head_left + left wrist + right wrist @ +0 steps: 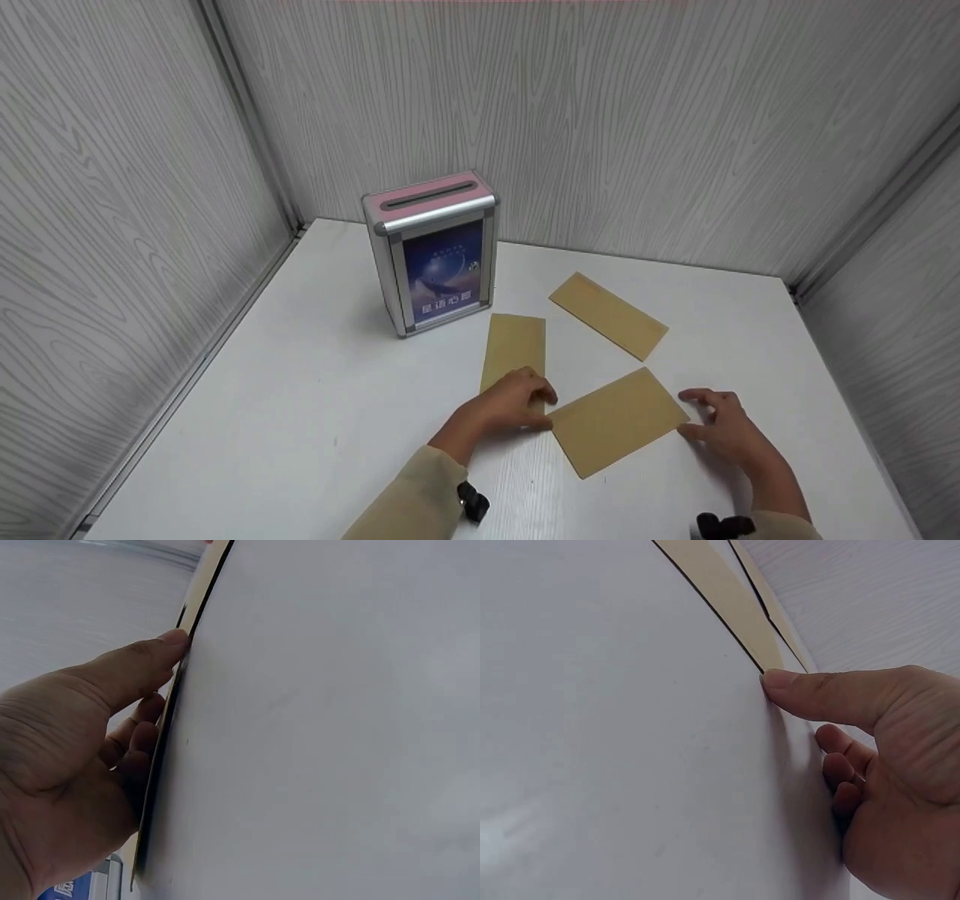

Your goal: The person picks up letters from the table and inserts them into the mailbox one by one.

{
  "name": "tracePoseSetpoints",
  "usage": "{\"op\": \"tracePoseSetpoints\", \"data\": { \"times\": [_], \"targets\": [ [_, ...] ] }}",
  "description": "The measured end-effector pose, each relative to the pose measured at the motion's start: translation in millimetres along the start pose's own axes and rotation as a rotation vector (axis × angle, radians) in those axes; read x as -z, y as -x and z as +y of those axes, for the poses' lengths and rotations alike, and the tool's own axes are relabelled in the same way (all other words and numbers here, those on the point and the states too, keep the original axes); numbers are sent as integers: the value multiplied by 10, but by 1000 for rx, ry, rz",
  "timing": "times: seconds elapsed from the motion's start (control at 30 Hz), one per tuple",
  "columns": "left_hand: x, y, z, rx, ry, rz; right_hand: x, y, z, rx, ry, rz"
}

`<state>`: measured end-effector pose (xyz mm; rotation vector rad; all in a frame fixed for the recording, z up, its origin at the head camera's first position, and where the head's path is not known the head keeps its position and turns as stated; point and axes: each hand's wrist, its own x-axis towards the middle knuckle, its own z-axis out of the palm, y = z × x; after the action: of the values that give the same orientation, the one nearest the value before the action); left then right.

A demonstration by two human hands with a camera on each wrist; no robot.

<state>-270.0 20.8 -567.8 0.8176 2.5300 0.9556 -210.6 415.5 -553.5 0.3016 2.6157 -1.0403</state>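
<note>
A brown paper envelope (619, 424) lies slanted on the white table between the two hands. At its left corner is the thumb of my left hand (517, 401), with the fingers bent and apart from the thumb. That hand partly covers a second brown envelope (516, 341). My right hand (724, 427) is at the near envelope's right corner, its thumb tip touching there and its index finger spread away. In the right wrist view the right thumb (810, 692) meets the envelope's corner, while the other fingers curl loosely. The left wrist view has the left thumb (154, 652) along an envelope edge.
A pink-topped box (435, 255) with a top slot, silver frame and blue front panel stands upright at the back left. A third brown envelope (609, 315) lies behind the near one. Grey wood-grain walls (562, 127) enclose the white table (300, 420) at back and sides.
</note>
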Motion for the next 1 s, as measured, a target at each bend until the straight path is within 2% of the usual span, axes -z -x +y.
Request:
{"op": "tracePoseSetpoints", "data": {
  "times": [0.37,0.6,1.0],
  "targets": [
    [-14,15,10,19,71,-13,-65,-5,27,29,-14,44],
    [13,33,5,-16,40,-30,-77,-13,47,32,-12,48],
    [-43,13,-23,-12,13,-13,-92,-4,4,6,-27,52]
  ]
}}
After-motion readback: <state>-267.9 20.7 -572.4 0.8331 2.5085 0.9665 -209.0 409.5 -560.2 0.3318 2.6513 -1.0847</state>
